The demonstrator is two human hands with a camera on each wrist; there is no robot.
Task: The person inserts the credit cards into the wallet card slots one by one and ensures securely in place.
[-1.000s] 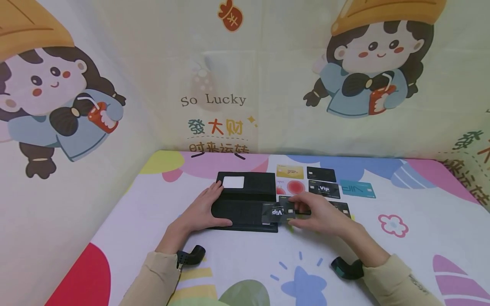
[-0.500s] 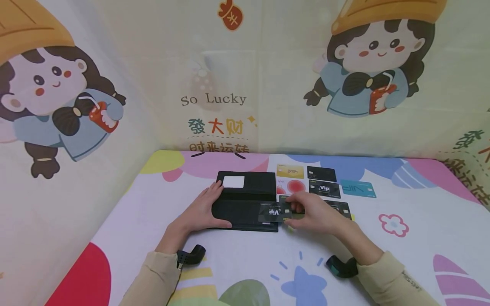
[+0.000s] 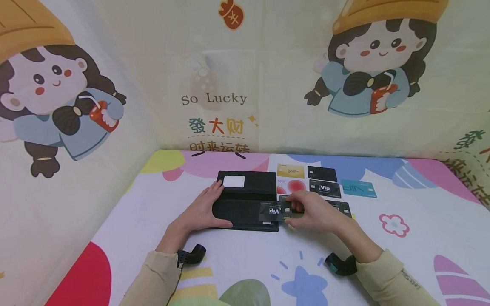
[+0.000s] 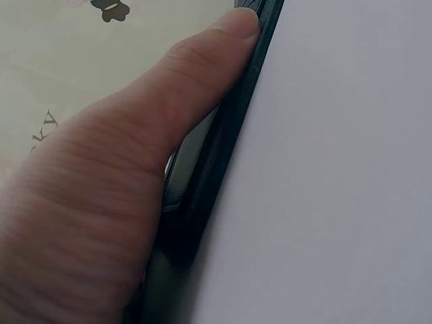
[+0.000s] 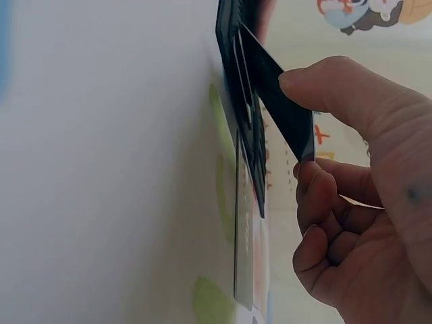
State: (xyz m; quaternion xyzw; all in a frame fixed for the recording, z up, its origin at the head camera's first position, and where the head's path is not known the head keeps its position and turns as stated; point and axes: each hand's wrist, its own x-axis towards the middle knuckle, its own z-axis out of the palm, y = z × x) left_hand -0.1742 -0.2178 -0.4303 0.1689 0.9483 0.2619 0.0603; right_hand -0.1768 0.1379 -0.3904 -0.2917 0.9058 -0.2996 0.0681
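A black wallet (image 3: pixel 237 210) lies unfolded on the table, with a white patch (image 3: pixel 234 181) on its far panel. My left hand (image 3: pixel 203 208) rests on the wallet's left side, fingers spread, the thumb lying along its near edge in the left wrist view. Between thumb and fingers my right hand (image 3: pixel 315 212) pinches a black Vip card (image 3: pixel 273 211) by its right end. The card's left part overlaps the near panel at its right end. In the right wrist view the card (image 5: pixel 280 101) tilts, its far end right at the wallet's edge (image 5: pixel 233 61).
To the right of the wallet lie a gold card (image 3: pixel 290 171), a red and white card (image 3: pixel 292 186), a teal card (image 3: pixel 359 188) and several black cards (image 3: pixel 324 188). Some are partly hidden behind my right hand. A patterned cloth wall (image 3: pixel 275 85) stands at the back.
The right hand has moved slightly left with the Vip card, which now overlaps the wallet a little more. In the last half second it has barely moved. The left hand keeps its place.
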